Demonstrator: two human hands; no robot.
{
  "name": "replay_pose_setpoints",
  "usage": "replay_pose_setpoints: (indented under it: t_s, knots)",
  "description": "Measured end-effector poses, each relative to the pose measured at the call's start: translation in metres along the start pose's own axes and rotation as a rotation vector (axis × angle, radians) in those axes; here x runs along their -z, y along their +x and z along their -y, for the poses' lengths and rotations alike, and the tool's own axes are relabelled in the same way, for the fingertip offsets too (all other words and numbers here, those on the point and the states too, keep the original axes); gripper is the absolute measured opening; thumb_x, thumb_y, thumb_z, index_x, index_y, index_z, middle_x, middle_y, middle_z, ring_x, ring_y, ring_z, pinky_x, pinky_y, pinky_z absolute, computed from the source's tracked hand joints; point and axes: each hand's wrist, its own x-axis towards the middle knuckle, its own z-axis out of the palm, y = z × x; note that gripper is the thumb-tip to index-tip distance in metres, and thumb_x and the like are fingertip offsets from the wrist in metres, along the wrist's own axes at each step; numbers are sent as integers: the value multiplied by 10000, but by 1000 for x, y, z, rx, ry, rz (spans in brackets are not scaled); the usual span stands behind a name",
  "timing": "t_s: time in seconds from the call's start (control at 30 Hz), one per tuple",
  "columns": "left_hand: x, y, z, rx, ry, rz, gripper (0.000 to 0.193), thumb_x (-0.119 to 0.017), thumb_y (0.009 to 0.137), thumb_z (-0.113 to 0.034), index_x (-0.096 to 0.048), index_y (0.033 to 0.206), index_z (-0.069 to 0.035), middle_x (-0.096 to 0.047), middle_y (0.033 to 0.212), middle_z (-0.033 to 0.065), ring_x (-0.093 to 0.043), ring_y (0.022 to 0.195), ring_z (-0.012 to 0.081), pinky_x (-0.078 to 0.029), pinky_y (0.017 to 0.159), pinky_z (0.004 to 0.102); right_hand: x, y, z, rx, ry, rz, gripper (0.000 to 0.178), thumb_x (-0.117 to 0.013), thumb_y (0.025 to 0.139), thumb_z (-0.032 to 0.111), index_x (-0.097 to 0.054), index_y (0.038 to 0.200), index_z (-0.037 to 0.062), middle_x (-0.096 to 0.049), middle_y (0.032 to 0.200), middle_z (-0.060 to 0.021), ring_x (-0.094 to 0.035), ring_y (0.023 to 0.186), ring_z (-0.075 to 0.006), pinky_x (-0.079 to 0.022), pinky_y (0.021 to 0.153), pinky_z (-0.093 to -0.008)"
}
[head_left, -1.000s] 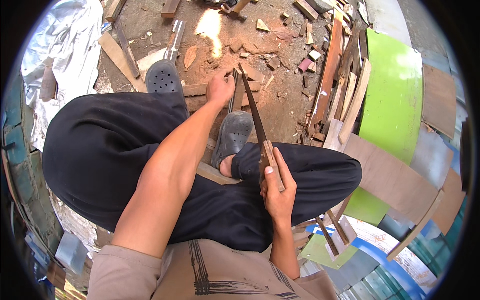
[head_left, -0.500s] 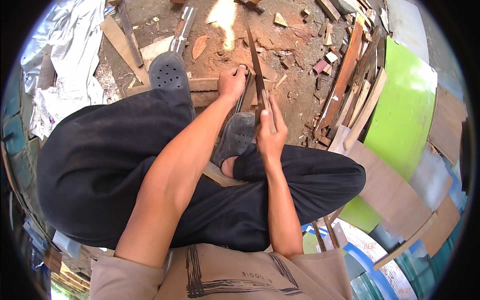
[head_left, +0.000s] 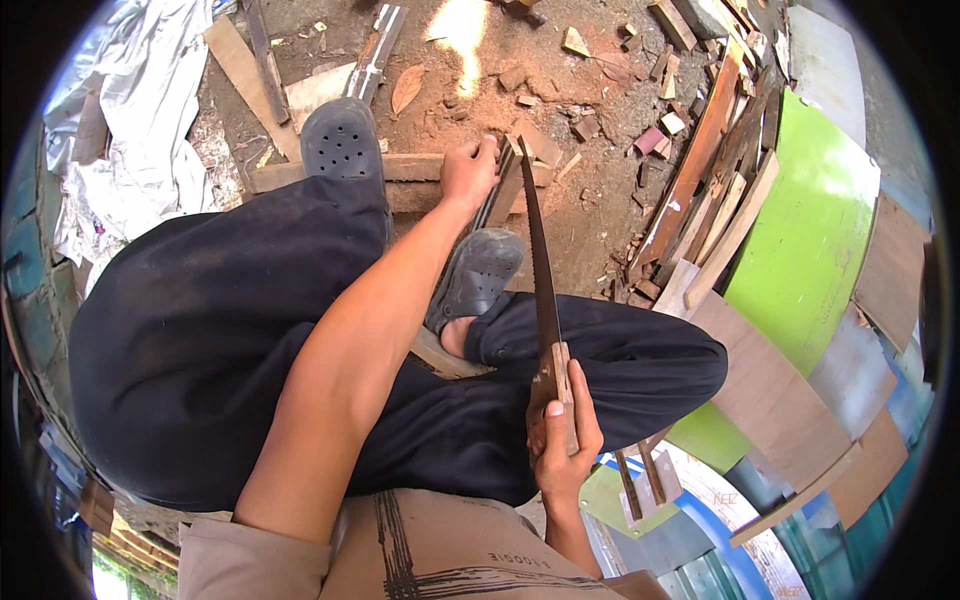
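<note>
My right hand (head_left: 568, 450) is wrapped around the wooden handle of a hand saw (head_left: 542, 265). The toothed blade points away from me, its tip close to the far end of a narrow wood strip (head_left: 505, 190). My left hand (head_left: 469, 177) is closed around that strip near its far end, though the fingers partly hide the grip. Across the ground beneath lies a wooden beam (head_left: 410, 168). A grey clog (head_left: 482, 268) on my right foot rests at the near part of the strip; the other clog (head_left: 341, 140) is against the beam at left.
Small wood offcuts (head_left: 585, 128) and reddish sawdust lie scattered ahead. To the right are stacked wood strips (head_left: 690, 165) and a curved green panel (head_left: 810, 240). White cloth (head_left: 130, 130) and a flat board (head_left: 243, 80) lie at the left.
My right hand has drawn the saw back toward my body, bringing its tip down near the strip's far end. My left hand has stayed nearly in place.
</note>
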Motion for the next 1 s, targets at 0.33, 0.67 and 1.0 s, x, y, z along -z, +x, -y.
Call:
replay_pose_setpoints:
  t_s: [0.33,0.67,1.0]
  knots:
    - [-4,-8,-2,-14,51,18,436,-557,1041,-340,-663,1172,63,-684,1196,182,-681,1127,288,-569,946,392,-74,171,-40,212,-31,-68,464,-560,1035,151,-519,1463,-24,-589,1159,-137,-511,1024,-193,-394,865,-311]
    - [20,3,10,-19,133,-46,256,-635,975,-219,-688,1058,17,-717,1054,102,-700,946,177,-590,839,326,-8,28,-15,108,-87,2,504,-564,1045,178,-472,1493,-36,-676,1036,-111,-503,697,-81,-409,604,-227]
    - [64,-4,1,-501,1277,-202,655,-697,878,-435,-551,1396,-61,-524,1439,248,-453,1398,333,-363,1141,457,-63,163,-36,227,-91,10,493,-585,1027,177,-507,1479,-3,-586,1073,-107,-509,950,-168,-389,802,-286]
